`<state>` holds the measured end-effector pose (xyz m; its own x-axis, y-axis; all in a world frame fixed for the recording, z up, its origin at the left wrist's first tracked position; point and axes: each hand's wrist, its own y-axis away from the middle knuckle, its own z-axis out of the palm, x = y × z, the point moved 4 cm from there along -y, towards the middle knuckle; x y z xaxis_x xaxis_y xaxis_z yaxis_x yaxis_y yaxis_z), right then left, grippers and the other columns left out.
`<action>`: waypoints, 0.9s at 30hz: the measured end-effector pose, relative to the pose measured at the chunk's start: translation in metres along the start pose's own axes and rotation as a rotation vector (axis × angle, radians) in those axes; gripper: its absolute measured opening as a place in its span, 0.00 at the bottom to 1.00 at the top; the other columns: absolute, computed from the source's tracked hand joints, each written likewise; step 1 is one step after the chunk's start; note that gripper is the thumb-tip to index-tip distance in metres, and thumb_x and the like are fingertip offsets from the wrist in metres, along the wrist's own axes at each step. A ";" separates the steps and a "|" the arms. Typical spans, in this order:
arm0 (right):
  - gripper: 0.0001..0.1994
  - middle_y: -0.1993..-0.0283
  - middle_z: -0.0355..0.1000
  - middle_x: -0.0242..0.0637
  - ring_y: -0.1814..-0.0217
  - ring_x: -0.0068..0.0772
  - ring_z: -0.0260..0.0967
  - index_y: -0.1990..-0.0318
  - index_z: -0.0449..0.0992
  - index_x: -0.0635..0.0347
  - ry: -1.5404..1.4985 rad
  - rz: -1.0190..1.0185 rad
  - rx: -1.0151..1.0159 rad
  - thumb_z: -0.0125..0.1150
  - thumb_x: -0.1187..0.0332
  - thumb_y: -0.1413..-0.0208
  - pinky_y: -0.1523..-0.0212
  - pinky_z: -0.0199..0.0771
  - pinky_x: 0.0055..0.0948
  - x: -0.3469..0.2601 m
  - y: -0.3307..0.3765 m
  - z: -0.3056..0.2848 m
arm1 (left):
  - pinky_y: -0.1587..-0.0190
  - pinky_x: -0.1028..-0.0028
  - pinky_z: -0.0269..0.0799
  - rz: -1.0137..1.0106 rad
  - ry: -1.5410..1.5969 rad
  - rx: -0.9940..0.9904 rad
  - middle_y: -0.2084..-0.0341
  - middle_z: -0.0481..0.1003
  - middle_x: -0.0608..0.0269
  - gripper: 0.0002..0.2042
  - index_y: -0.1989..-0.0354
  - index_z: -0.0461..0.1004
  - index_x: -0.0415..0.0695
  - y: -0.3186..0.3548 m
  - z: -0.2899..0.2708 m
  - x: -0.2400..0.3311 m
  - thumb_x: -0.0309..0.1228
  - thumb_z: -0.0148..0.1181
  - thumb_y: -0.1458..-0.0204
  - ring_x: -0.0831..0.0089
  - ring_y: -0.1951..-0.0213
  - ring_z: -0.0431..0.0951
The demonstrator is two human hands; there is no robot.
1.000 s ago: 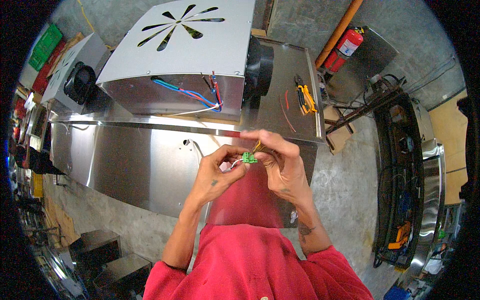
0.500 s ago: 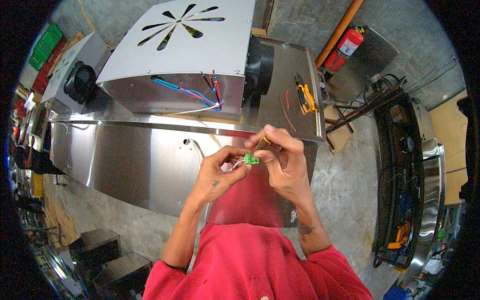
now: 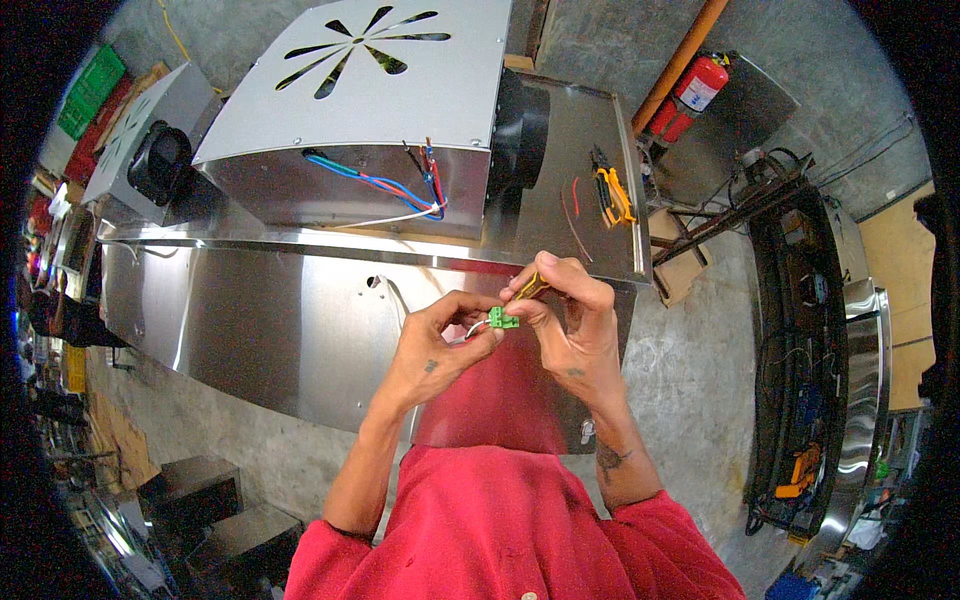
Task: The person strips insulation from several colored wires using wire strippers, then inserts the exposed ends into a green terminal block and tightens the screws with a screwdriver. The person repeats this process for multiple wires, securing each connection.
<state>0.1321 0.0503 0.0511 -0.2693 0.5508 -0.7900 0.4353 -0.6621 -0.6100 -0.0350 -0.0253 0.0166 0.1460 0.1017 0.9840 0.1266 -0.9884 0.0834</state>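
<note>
Head view shows the left hand (image 3: 435, 345) pinching a small green connector (image 3: 502, 318) with its white wire (image 3: 474, 327); right hand (image 3: 570, 325) grips a yellow-handled screwdriver (image 3: 530, 287) against it, above the steel panel (image 3: 280, 330).

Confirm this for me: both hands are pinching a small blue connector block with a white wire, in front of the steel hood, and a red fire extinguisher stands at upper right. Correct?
Not quite: the connector block is green, not blue, as the head view shows. The rest holds: the left hand and right hand pinch it, a white wire runs from it, the steel hood lies behind, and the red fire extinguisher stands at upper right.
</note>
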 end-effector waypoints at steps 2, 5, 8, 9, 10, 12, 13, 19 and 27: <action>0.32 0.45 0.77 0.48 0.46 0.41 0.80 0.32 0.69 0.51 -0.050 0.001 0.000 0.58 0.92 0.40 0.46 0.85 0.32 -0.006 -0.002 0.004 | 0.46 0.71 0.75 -0.017 -0.008 0.006 0.58 0.84 0.64 0.17 0.47 0.82 0.40 0.001 0.000 -0.004 0.26 0.74 0.44 0.77 0.55 0.81; 0.33 0.45 0.77 0.49 0.47 0.42 0.80 0.31 0.68 0.51 -0.043 -0.054 0.013 0.58 0.92 0.41 0.48 0.86 0.32 -0.005 0.000 0.004 | 0.45 0.70 0.75 -0.001 0.032 0.029 0.58 0.84 0.64 0.16 0.48 0.82 0.40 0.001 0.001 -0.001 0.26 0.74 0.44 0.77 0.54 0.81; 0.32 0.42 0.75 0.51 0.42 0.44 0.80 0.32 0.68 0.53 0.003 -0.067 0.017 0.55 0.93 0.41 0.48 0.87 0.33 -0.004 -0.001 0.004 | 0.49 0.74 0.74 0.022 -0.020 0.024 0.60 0.83 0.66 0.16 0.46 0.81 0.39 0.002 0.000 -0.001 0.27 0.71 0.42 0.80 0.58 0.79; 0.32 0.41 0.75 0.52 0.41 0.45 0.80 0.32 0.68 0.53 -0.043 -0.069 0.022 0.55 0.94 0.41 0.48 0.87 0.33 -0.007 -0.005 0.006 | 0.49 0.74 0.75 0.011 0.000 0.031 0.61 0.83 0.66 0.16 0.46 0.81 0.39 0.001 -0.001 -0.002 0.27 0.72 0.42 0.80 0.58 0.79; 0.32 0.41 0.75 0.53 0.41 0.45 0.80 0.32 0.68 0.54 -0.089 -0.068 0.030 0.54 0.94 0.41 0.49 0.88 0.33 -0.008 -0.006 0.006 | 0.49 0.74 0.75 -0.004 0.018 0.035 0.61 0.83 0.66 0.16 0.46 0.81 0.39 0.001 -0.001 -0.003 0.26 0.72 0.42 0.80 0.58 0.79; 0.32 0.40 0.75 0.53 0.40 0.46 0.80 0.31 0.67 0.53 -0.044 -0.046 -0.016 0.54 0.93 0.40 0.48 0.87 0.33 -0.004 0.002 0.002 | 0.48 0.73 0.76 -0.008 0.030 0.029 0.60 0.83 0.65 0.16 0.46 0.81 0.39 0.001 0.001 -0.003 0.26 0.73 0.43 0.78 0.57 0.80; 0.32 0.40 0.75 0.54 0.40 0.47 0.80 0.31 0.66 0.53 -0.022 -0.037 -0.043 0.54 0.93 0.40 0.48 0.87 0.33 -0.002 0.005 0.001 | 0.47 0.72 0.76 0.004 0.024 0.023 0.59 0.84 0.64 0.17 0.46 0.81 0.39 0.001 0.002 -0.003 0.26 0.73 0.43 0.77 0.56 0.81; 0.34 0.40 0.74 0.53 0.41 0.46 0.80 0.30 0.62 0.53 0.022 -0.061 -0.060 0.52 0.94 0.41 0.46 0.87 0.34 -0.010 -0.004 0.004 | 0.49 0.73 0.75 0.018 -0.015 0.039 0.61 0.84 0.65 0.17 0.45 0.81 0.38 0.001 0.000 -0.001 0.27 0.72 0.42 0.79 0.59 0.79; 0.32 0.49 0.72 0.49 0.51 0.39 0.81 0.30 0.58 0.51 0.086 -0.067 0.008 0.57 0.91 0.36 0.50 0.86 0.35 0.002 0.004 0.001 | 0.50 0.73 0.76 0.011 -0.021 0.030 0.61 0.84 0.64 0.16 0.46 0.82 0.37 0.002 0.003 -0.002 0.26 0.71 0.42 0.79 0.59 0.79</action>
<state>0.1321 0.0479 0.0464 -0.2230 0.6354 -0.7393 0.4122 -0.6258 -0.6622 -0.0324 -0.0274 0.0145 0.1676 0.0937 0.9814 0.1544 -0.9857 0.0678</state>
